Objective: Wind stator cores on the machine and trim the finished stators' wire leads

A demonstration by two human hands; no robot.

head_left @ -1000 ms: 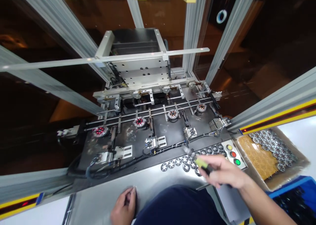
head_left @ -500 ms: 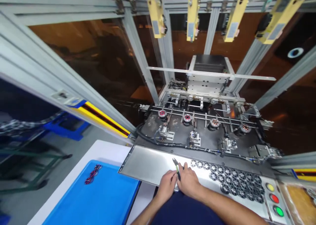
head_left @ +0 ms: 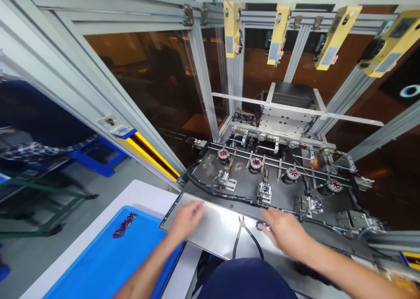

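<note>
Diagonal cutters with green and black handles lie on the shiny metal shelf, handles spread toward my body. To their left, my left hand hovers over the shelf's left part, slightly blurred, fingers loosely stretched and nothing visible in them. My right hand is to the right of the cutters, thumb and fingers apart, at the end of the row of small round metal parts. Contact there cannot be made out. My right hand and forearm hide most of the other round parts.
A blue tray at lower left holds several red-and-black round parts. Behind the shelf stands a machine bed with round pieces in fixtures. A yellow light bar runs along the left frame. A seated person is at far left.
Both hands have let go of the cutters, which now lie spread on the shelf. My left hand has moved left, my right hand right over the round parts. The view has shifted.
</note>
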